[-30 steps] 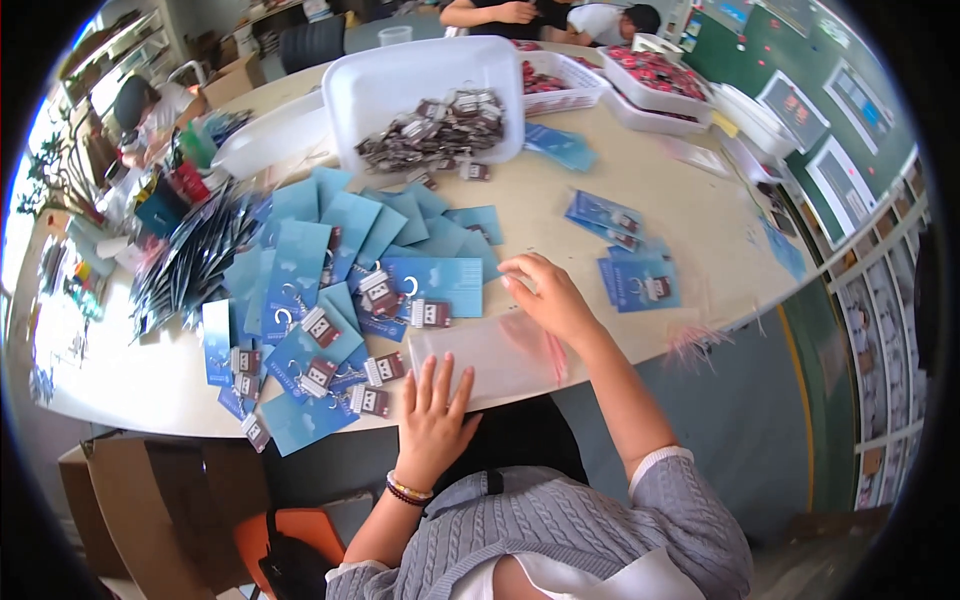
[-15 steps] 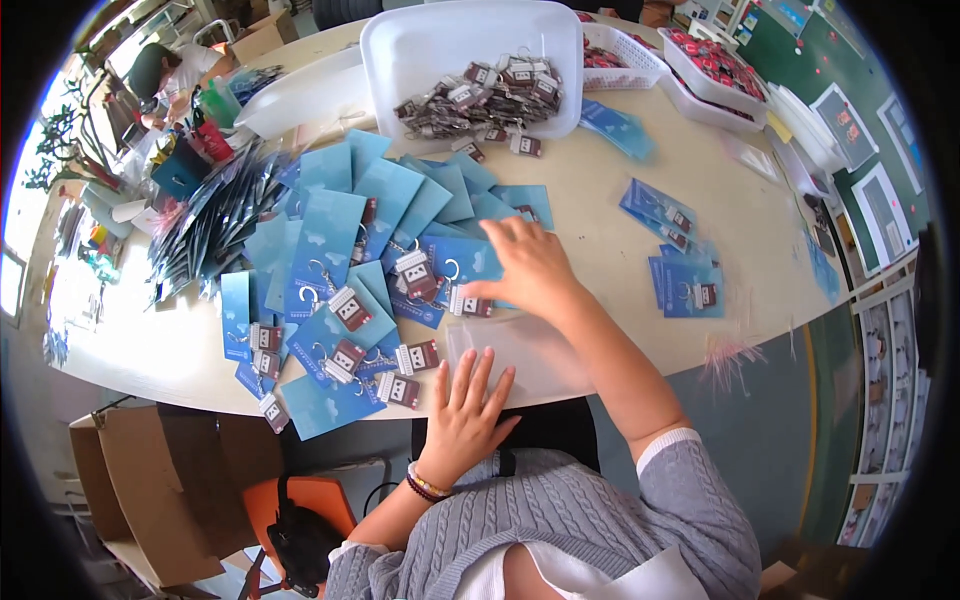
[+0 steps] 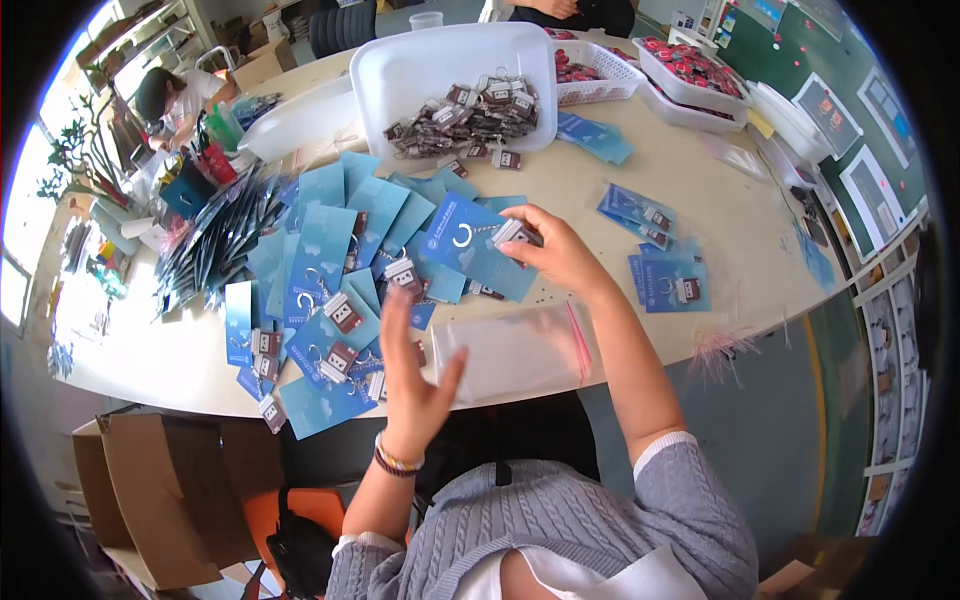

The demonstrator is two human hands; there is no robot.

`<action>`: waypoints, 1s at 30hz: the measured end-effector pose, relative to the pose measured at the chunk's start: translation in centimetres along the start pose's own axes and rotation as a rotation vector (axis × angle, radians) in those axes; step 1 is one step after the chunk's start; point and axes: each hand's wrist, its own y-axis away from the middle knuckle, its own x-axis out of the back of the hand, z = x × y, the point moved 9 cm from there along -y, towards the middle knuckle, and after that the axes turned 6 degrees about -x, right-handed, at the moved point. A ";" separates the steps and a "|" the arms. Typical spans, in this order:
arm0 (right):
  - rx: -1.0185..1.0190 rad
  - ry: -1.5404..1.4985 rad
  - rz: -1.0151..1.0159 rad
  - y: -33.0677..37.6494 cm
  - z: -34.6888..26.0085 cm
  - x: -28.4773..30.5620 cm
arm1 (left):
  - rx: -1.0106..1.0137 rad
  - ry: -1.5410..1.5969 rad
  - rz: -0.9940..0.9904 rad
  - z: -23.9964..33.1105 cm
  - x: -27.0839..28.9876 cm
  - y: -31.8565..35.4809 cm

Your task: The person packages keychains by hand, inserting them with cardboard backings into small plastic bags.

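- Your right hand (image 3: 560,255) pinches a blue card (image 3: 470,250) with a small keychain tag (image 3: 512,233) on it, lifted just above the table (image 3: 640,160).
- Your left hand (image 3: 415,375) hangs open over the table's near edge, fingers spread, a bead bracelet (image 3: 395,462) on the wrist.
- A stack of clear plastic sleeves (image 3: 515,350) lies between your hands, beside the left palm.
- Many more blue cards (image 3: 320,300), some with tags, lie fanned out to your left.
- A white tub (image 3: 400,70) of loose tags stands at the far side.
- A small pile of finished cards (image 3: 665,275) lies to your right.
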 end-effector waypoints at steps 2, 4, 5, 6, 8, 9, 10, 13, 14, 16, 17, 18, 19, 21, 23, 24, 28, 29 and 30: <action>0.028 -0.183 -0.025 0.8 -0.9 0.5 | 0.237 0.443 0.167 -3.0 -0.8 -2.1; 0.026 -0.367 -0.073 2.0 -1.4 0.6 | 0.536 0.958 0.133 -5.1 -4.1 -3.8; 0.033 -0.372 -0.056 2.4 -1.2 0.6 | 0.510 1.226 -0.073 -3.4 -6.3 -5.4; 0.038 -0.353 -0.022 2.8 -0.8 0.4 | 0.561 1.177 -0.061 -3.5 -7.0 -6.1; 0.087 -0.358 0.037 3.3 -0.3 0.6 | 0.614 1.119 -0.066 -3.3 -8.5 -7.1; 0.090 -0.368 0.051 3.6 -0.3 0.5 | 0.576 0.986 -0.022 -3.3 -8.3 -8.0; 0.158 -0.164 0.217 4.5 -1.1 1.4 | 0.534 0.853 0.022 -3.1 -7.9 -8.7; 0.288 0.225 0.511 6.5 -1.9 2.8 | 0.209 0.111 -0.132 0.1 -7.2 -10.2; 0.384 0.406 0.552 7.2 -2.8 2.4 | 0.098 0.104 -0.106 1.4 -7.5 -10.5; 0.424 0.478 0.540 8.0 -2.8 1.5 | 0.090 0.132 -0.085 1.2 -8.2 -10.5; 0.423 0.473 0.545 8.2 -2.5 1.3 | 0.089 0.166 -0.055 1.0 -8.3 -10.4; 0.388 0.193 0.552 8.4 -1.4 2.0 | 0.089 0.162 -0.062 1.0 -8.4 -10.4; 0.348 -0.086 0.551 8.4 -0.2 2.6 | 0.112 0.291 -0.035 0.8 -8.5 -10.2; 0.174 -0.463 0.473 7.8 2.3 2.2 | 0.322 0.482 -0.066 -0.7 -8.7 -9.2; -0.089 -1.001 0.193 7.1 4.7 -0.4 | 0.502 0.808 0.038 -1.3 -9.3 -8.0; -0.077 -1.049 0.062 7.3 3.2 -0.9 | 0.591 0.727 0.061 -1.5 -9.2 -7.5; -0.123 -0.941 0.073 9.0 3.9 0.4 | 0.512 1.061 -0.016 -0.6 -10.6 -6.3; -0.142 -0.941 0.077 9.3 4.3 0.9 | 0.530 1.064 -0.010 -0.7 -10.9 -5.8; -0.128 -0.921 0.150 9.8 5.0 2.5 | 0.524 1.004 -0.021 -0.6 -11.1 -5.1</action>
